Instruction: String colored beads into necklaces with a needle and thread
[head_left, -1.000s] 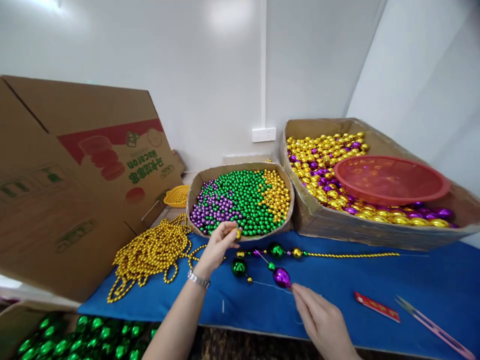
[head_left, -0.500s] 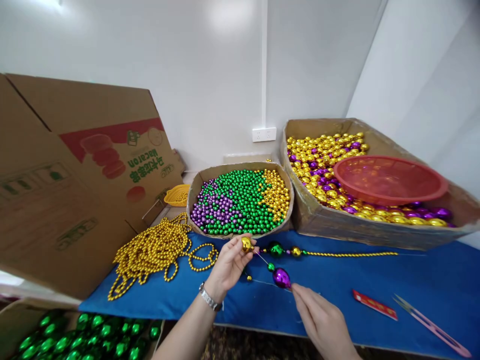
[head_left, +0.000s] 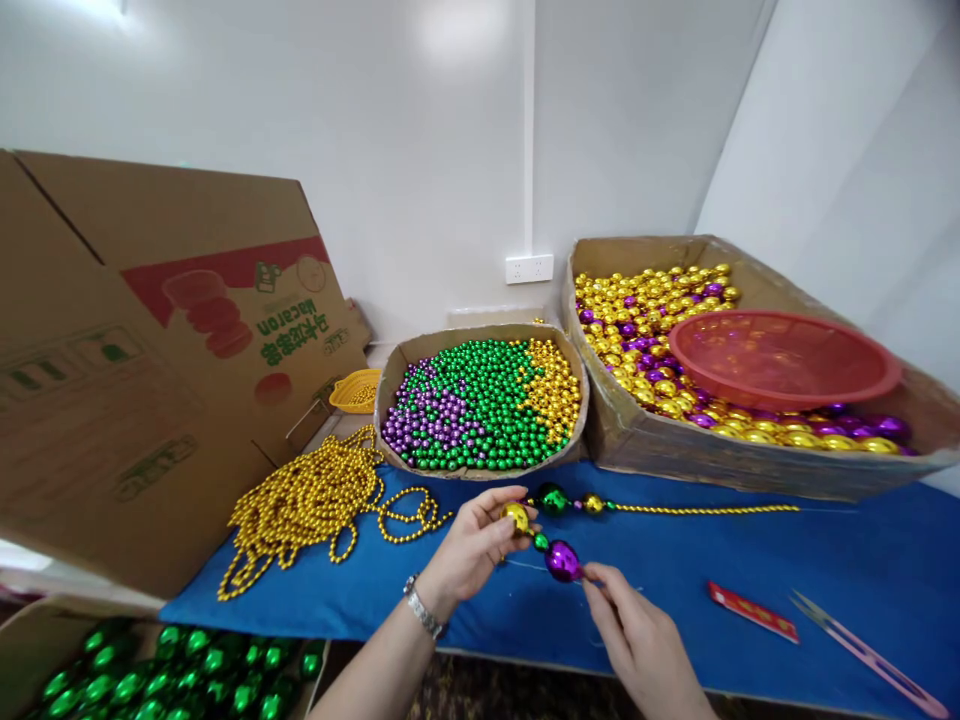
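Between thumb and fingers, my left hand (head_left: 474, 545) pinches a large gold bead (head_left: 516, 517). A small green bead (head_left: 540, 541) and a large purple bead (head_left: 562, 561) sit in line right of it, close together. My right hand (head_left: 637, 625) is closed at the right end of the purple bead; what its fingertips pinch there is hidden. Just behind, a strung length with a large green bead (head_left: 553, 498), a gold bead (head_left: 592, 503) and a twisted gold strand (head_left: 705, 510) lies on the blue cloth (head_left: 630, 560).
A box of small beads (head_left: 480, 470) stands behind my hands. Right of it is a larger bead box (head_left: 675, 440) with a red basket (head_left: 784, 360). Gold bead strands (head_left: 300, 500) lie left. Pink-handled scissors (head_left: 870, 650) and a red packet (head_left: 752, 611) lie right; green beads (head_left: 217, 655) are lower left.
My left hand has shifted right and slightly down with the gold bead. The gap of bare thread to the small green bead has closed. My right hand has hardly moved.
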